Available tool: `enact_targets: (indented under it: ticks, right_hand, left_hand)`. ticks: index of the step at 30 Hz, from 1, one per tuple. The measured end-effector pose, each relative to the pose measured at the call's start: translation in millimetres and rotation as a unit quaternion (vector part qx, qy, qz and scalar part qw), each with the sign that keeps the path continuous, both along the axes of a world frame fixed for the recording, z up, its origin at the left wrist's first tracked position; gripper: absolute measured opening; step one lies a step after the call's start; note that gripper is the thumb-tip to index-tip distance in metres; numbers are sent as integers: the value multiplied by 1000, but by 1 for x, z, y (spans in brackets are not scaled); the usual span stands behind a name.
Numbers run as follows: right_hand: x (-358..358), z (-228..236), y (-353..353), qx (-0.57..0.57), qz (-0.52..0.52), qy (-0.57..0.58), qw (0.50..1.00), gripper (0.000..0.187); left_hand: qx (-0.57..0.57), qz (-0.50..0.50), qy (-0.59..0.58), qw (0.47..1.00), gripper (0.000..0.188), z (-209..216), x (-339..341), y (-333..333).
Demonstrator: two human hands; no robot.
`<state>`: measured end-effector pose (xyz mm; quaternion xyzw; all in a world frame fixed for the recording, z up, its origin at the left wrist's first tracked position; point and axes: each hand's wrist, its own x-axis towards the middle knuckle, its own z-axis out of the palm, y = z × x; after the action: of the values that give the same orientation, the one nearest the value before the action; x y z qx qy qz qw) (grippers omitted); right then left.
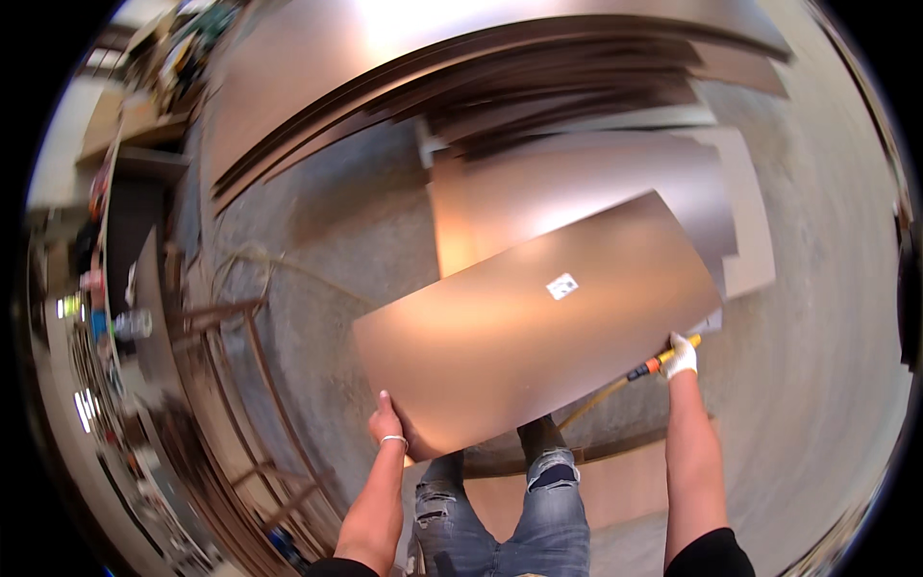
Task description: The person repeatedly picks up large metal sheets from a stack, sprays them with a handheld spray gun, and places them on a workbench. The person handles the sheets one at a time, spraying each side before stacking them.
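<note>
A rectangular copper-brown panel (519,332) with a small white label (561,287) is held tilted in front of me. My left hand (386,423), bare with a white band at the wrist, grips its lower left corner, thumb on top. At the lower right edge is my right hand (681,358) in a white glove, closed on the panel's edge. The same hand holds a yellow, orange and black hose-fed tool (654,366); its exact kind cannot be told. The fingers under the panel are hidden.
Beyond the panel, more brown sheets (615,178) lie on a pale board (750,212). Large stacked sheets (461,48) fill the far side. A rusty metal frame (260,385) stands at left, near a coiled hose (245,269). A board (615,481) lies by my legs.
</note>
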<state>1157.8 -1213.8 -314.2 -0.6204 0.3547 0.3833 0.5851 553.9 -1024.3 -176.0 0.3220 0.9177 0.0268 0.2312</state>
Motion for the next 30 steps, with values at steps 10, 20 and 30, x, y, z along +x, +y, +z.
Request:
enact_targets:
  ticks: [10, 20, 30]
  right_hand:
    - [-127, 77, 27, 65, 190, -9, 980, 18]
    - [-416, 232, 178, 309, 400, 30, 862, 32]
    - [-778, 377, 297, 420, 564, 182, 687, 20]
  left_hand:
    - [207, 160, -32, 965, 65, 85, -155, -136]
    - [459, 429, 8, 778, 53, 243, -321, -323]
    - [482, 593, 91, 638, 57, 282, -466, -447]
